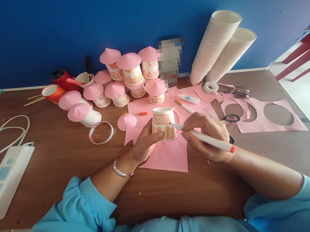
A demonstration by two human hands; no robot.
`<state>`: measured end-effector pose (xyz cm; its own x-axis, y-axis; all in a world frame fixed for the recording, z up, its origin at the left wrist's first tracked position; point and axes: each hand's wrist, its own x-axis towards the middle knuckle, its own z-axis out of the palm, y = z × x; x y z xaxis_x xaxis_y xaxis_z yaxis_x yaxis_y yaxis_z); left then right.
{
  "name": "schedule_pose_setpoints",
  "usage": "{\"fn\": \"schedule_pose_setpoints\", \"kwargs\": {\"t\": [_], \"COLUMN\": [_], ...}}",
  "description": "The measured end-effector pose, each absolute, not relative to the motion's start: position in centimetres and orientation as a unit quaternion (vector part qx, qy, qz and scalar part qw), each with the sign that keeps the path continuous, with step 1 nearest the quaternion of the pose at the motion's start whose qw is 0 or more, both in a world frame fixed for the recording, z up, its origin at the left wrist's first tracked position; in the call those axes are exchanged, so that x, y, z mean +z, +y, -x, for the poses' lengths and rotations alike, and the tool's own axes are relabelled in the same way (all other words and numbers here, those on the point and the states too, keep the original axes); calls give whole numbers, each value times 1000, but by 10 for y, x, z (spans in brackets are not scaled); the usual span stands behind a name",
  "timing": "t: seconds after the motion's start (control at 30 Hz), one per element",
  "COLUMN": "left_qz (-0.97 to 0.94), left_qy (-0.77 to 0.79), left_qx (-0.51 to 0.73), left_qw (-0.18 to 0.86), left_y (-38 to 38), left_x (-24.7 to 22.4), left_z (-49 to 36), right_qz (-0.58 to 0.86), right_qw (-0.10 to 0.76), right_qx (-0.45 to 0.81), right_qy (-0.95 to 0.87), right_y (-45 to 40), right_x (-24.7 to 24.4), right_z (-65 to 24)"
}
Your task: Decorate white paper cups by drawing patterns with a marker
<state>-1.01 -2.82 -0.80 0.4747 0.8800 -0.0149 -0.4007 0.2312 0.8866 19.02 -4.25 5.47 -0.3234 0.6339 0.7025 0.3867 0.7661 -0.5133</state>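
Paper cup [163,124], narrower end up, sits in the person's left hand [147,143], held over a sheet of pink paper [174,160] near the middle of the brown table [145,200]. The left hand is closed on it, with the thumb lying across the lower part of the wall and the other fingers mostly hidden behind. A row of orange flowers runs round the lower wall, and above it is a band of orange slanting strokes. The right hand [210,136] grips a white marker [214,141] like a pen, its orange back end pointing toward the wrist and its tip at the right end of the striped band; whether the tip touches the wall is too fine to tell. Just behind the cup lie a small orange cap [143,113], a loose pink cone [126,121], a second marker [183,106] and a glue tube [188,98]. Farther back stands a cluster of decorated cups [133,75] topped with pink cones. To the right, two tall stacks of cups [217,44] lean against the blue wall [68,23], near a roll of tape [210,87], black-handled scissors [231,118] and pink paper with round holes [261,115].
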Motion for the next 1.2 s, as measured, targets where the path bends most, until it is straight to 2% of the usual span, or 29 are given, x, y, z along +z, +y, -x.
{"fn": "schedule_pose_setpoints", "kwargs": {"t": [0.2, 1.2], "left_qz": [-441, -442], "left_qy": [267, 239], "left_qx": [433, 441], "left_qw": [740, 744], "left_y": [-28, -28], "left_x": [-9, -11], "left_z": [10, 11], "right_qz": [311, 326], "right_qw": [486, 485], "right_qx": [152, 124], "right_qy": [-802, -802], "right_y": [-43, -42], "right_x": [55, 52], "right_z": [-191, -190]}}
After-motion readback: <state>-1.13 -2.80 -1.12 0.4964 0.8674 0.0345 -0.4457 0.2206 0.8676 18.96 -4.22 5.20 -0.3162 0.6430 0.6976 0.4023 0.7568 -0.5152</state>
